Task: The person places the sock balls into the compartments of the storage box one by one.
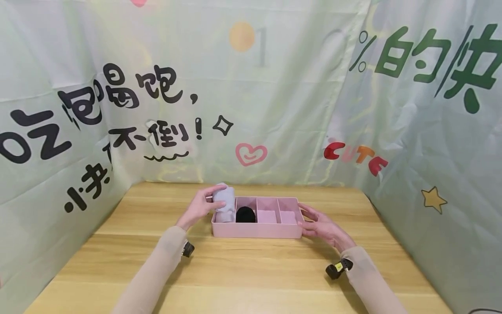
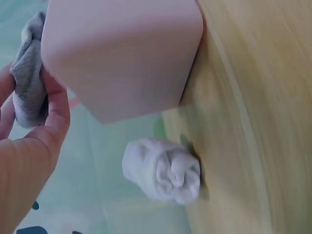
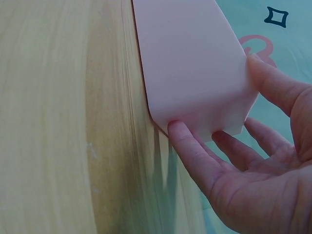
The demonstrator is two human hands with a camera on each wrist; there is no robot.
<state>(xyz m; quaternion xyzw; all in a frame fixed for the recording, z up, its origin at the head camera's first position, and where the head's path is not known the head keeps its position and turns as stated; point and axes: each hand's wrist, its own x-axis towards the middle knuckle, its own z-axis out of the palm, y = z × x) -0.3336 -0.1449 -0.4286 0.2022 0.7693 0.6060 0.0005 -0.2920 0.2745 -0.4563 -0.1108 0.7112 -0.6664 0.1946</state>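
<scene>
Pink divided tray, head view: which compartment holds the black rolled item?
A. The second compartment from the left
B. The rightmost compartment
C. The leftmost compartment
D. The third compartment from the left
A. In the head view the black roll sits in the pink tray one compartment right of the end where the left hand holds a grey rolled sock.

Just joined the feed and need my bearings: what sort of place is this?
Probably a staged tabletop booth, not a lived-in room. A wooden table is walled in by printed cloth backdrops, and on it stands a pink divided tray, into which the left hand lowers a rolled grey sock.
</scene>
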